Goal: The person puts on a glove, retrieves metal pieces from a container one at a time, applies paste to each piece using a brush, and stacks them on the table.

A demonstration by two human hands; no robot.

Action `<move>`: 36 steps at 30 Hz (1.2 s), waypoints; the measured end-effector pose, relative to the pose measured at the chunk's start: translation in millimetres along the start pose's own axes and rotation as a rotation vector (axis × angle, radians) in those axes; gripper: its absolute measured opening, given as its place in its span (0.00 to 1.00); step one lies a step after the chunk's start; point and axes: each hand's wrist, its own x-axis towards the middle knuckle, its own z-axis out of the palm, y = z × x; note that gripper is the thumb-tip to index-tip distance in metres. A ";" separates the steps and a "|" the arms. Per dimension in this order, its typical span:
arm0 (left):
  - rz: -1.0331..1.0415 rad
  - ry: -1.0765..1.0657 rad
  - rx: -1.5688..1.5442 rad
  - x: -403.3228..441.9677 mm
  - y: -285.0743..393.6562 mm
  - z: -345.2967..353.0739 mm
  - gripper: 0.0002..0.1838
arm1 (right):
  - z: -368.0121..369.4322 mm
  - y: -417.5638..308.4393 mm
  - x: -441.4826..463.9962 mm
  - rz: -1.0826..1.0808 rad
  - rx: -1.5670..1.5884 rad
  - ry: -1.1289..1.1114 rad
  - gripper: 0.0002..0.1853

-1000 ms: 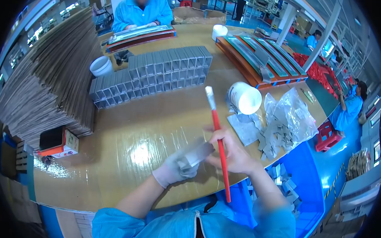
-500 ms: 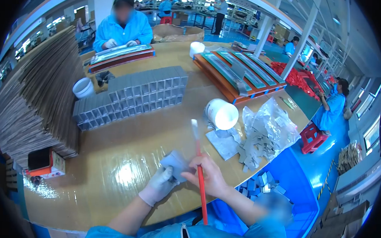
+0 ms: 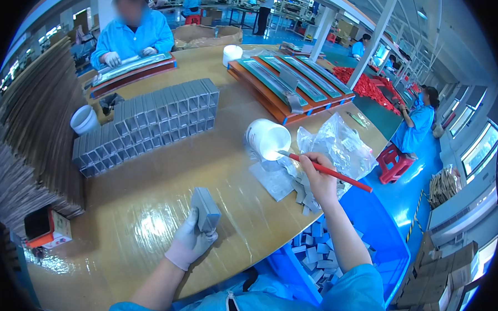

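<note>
In my gloved left hand point(image 3: 194, 237) is a small grey box point(image 3: 205, 209), held tilted above the table. My bare right hand point(image 3: 319, 178) grips a red-handled brush point(image 3: 337, 175). The brush's tip reaches into the mouth of a white tub point(image 3: 267, 139), which lies tipped toward me. Just beyond my right hand, a clear plastic bag point(image 3: 338, 145) spills grey flat pieces point(image 3: 303, 194) onto the table. A grey sheet point(image 3: 271, 180) lies under and in front of the tub.
Stacked grey boxes point(image 3: 150, 118) form a long block on the table point(image 3: 145, 234). Tall cardboard stacks point(image 3: 36, 129) stand at left. A blue bin point(image 3: 389, 256) with grey pieces sits by my right arm. Orange-framed panels point(image 3: 291, 88) lie at the back; a co-worker point(image 3: 133, 33) sits opposite.
My right hand has moved away from the box to the right, bringing the brush from upright to the tub's mouth. My left hand still holds the box, now turned. The view has shifted.
</note>
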 end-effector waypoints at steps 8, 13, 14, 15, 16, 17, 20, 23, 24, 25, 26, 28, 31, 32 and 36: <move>-0.025 0.005 -0.055 1.2 1.6 0.6 0.20 | 5.7 7.0 11.4 -0.040 -0.093 -0.036 0.09; -0.031 0.008 -0.075 1.7 1.7 0.6 0.20 | -0.7 11.4 8.5 -0.026 -0.106 -0.070 0.08; -0.032 0.001 -0.077 1.7 1.5 0.5 0.20 | -2.8 12.3 7.4 -0.023 -0.106 -0.076 0.08; -0.032 -0.007 -0.079 1.7 1.5 0.6 0.20 | -3.7 12.5 6.7 -0.021 -0.105 -0.083 0.08; -0.032 -0.005 -0.080 1.5 1.6 1.4 0.20 | -3.9 11.3 6.5 -0.020 -0.105 -0.085 0.08; -0.028 0.007 -0.083 1.0 1.5 3.0 0.20 | -4.6 8.7 6.5 -0.023 -0.106 -0.079 0.08; -0.021 0.043 -0.085 -0.4 1.1 7.5 0.20 | -7.1 2.5 6.9 -0.030 -0.107 -0.058 0.08; -0.019 0.026 -0.081 -0.5 0.9 8.0 0.20 | -6.7 8.7 11.0 -0.064 -0.142 -0.094 0.08; -0.016 0.018 -0.079 -0.5 1.2 7.8 0.20 | -6.3 11.3 12.9 -0.082 -0.159 -0.113 0.08; -0.013 0.010 -0.079 -0.4 1.4 7.5 0.20 | -6.4 12.7 14.6 -0.100 -0.176 -0.132 0.08; -0.012 0.010 -0.080 -0.2 1.6 7.2 0.20 | -7.8 13.5 16.3 -0.100 -0.177 -0.134 0.08; -0.017 0.020 -0.083 0.6 1.5 6.5 0.21 | -13.4 16.0 19.6 -0.112 -0.168 -0.138 0.08; -0.026 0.031 -0.084 0.8 1.1 5.6 0.21 | -17.5 16.1 18.6 -0.119 -0.158 -0.140 0.07; -0.024 0.023 -0.086 0.7 1.1 5.7 0.21 | -18.5 11.4 16.9 -0.106 -0.121 -0.098 0.08; -0.002 0.002 -0.097 0.7 0.5 5.2 0.21 | -21.7 -11.5 9.3 -0.074 -0.003 0.009 0.09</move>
